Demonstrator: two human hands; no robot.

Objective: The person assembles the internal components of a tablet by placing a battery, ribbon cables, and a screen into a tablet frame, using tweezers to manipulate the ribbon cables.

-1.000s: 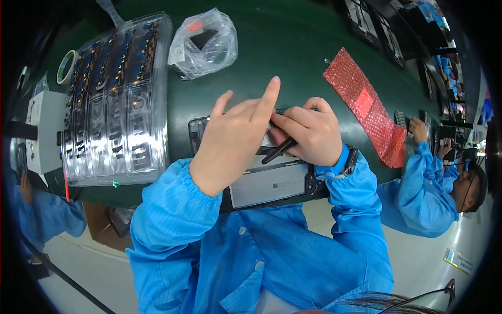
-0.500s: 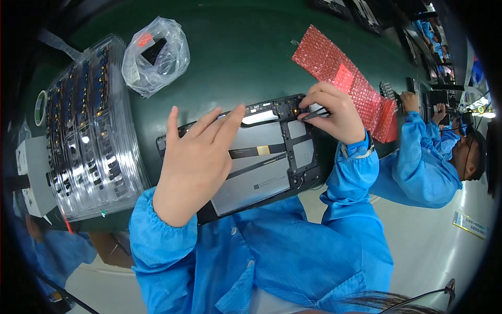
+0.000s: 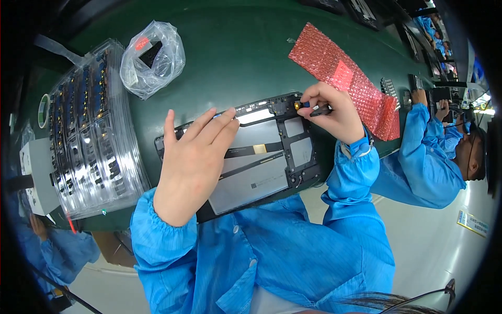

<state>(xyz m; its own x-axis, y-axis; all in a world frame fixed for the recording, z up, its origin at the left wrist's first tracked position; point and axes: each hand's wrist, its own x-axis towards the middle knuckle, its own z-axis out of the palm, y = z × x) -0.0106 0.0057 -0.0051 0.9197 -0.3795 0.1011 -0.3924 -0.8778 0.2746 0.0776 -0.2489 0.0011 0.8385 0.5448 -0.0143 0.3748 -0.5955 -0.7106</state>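
An opened tablet (image 3: 256,138), its inner side up with large silver battery panels and dark ribbon cables, lies slightly tilted on the green table in front of me. My left hand (image 3: 196,157) rests flat over its left part, fingers spread toward the far edge. At the tablet's far right corner, my right hand (image 3: 334,112) is closed, with a dark pair of tweezers (image 3: 321,110) held in its fingers. Thumb and forefinger pinch at a tiny blue and gold part (image 3: 300,105) by that corner. Whether this part is attached to the tablet is hard to see.
Stacked clear plastic trays (image 3: 97,136) with small circuit parts stand at left. Beyond the tablet lie a clear plastic bag (image 3: 152,60) and red bubble wrap (image 3: 334,68). A green tape roll (image 3: 43,110) sits at far left. A co-worker (image 3: 423,167) in blue sits at right.
The tweezers have swung back into my right hand; their tips no longer point at the tablet. Finger and thumb now pinch the tiny blue and gold part. My left hand stays in place.
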